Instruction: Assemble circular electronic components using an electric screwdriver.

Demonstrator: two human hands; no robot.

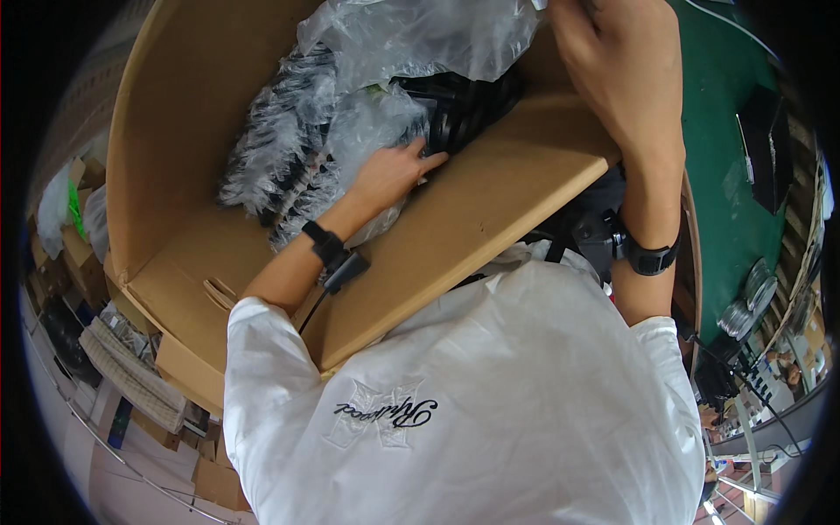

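Observation:
A big brown cardboard box stands open in front of me, holding several clear plastic bags with dark contents I cannot make out. My left hand reaches over the near wall into it. Its fingers are apart, touching a crumpled plastic bag beside shiny black parts. My right hand is above the box's right side, fingers closed at the edge of a larger clear plastic bag that spreads over the top of the contents. The right fingertips are partly cut off by the upper picture edge.
To the right lies a green table top with a black box-shaped item and clear round rolls on it. Cables and a black device sit at its near end. Cardboard boxes and a striped cloth bundle are at the left.

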